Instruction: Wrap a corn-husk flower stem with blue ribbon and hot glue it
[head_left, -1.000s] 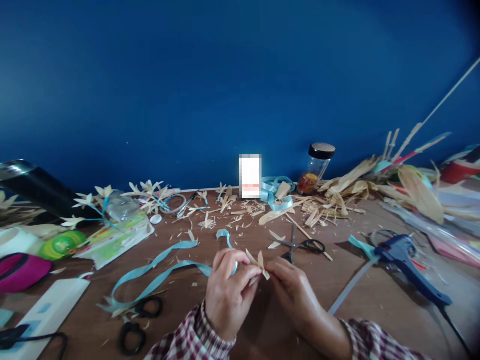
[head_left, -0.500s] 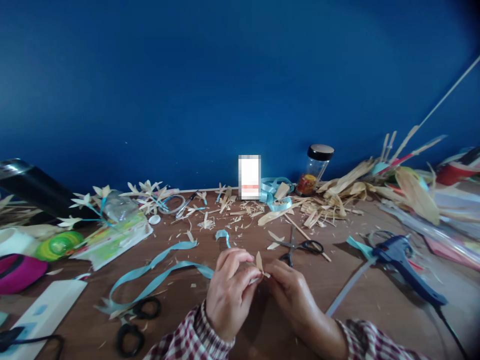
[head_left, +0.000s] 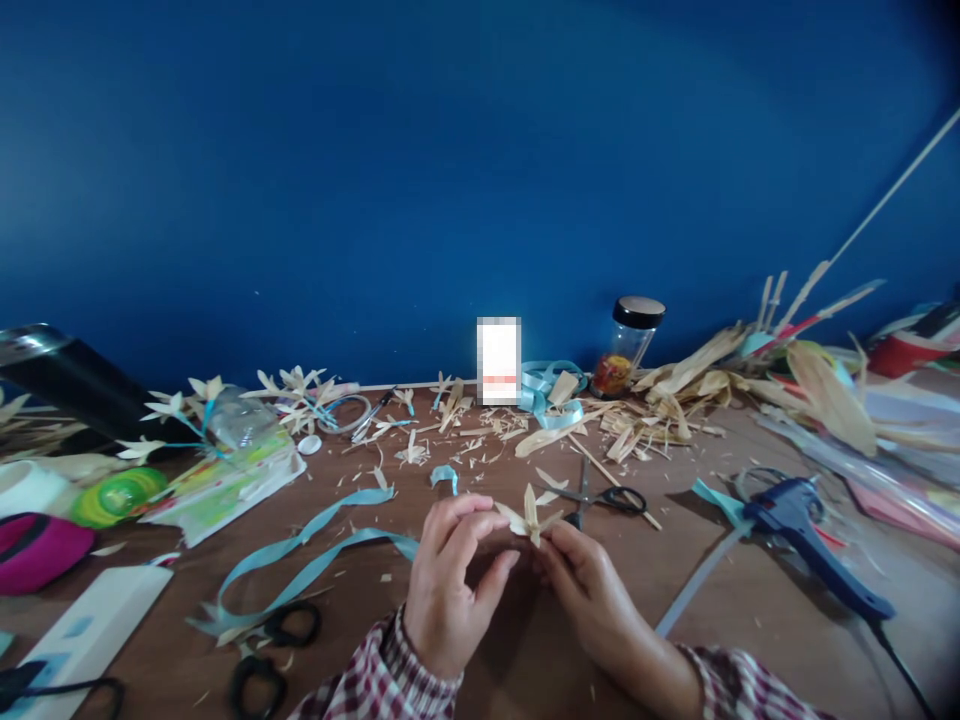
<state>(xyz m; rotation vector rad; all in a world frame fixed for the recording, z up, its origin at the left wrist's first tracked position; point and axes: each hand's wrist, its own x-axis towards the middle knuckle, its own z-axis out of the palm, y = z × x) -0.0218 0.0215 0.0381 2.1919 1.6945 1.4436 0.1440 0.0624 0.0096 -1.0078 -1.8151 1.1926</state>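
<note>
A small pale flower of dried corn-husk petals (head_left: 532,522) stands between my hands, its petals spread outward. My right hand (head_left: 592,580) is closed, pinching the flower low down between thumb and fingertips; the part inside the grip is hidden. On the other side my left hand (head_left: 454,580) is open, thumb and fingers apart. Its fingertips reach a left petal, and I cannot tell whether they touch it. Just beyond the right hand lie open black-handled scissors (head_left: 627,500). A loose light-blue ribbon (head_left: 300,540) curves across the table left of my left hand.
A second pair of scissors (head_left: 259,685) lies at the front left, beside a white power strip (head_left: 112,620). A blue glue gun (head_left: 810,540) rests at right. Husk scraps (head_left: 495,425), a lidded jar (head_left: 630,345) and finished husk flowers (head_left: 296,388) line the blue wall.
My left fingers have opened and drawn slightly back from the flower. Its petals, partly hidden before, now show spread out in my right hand's pinch.
</note>
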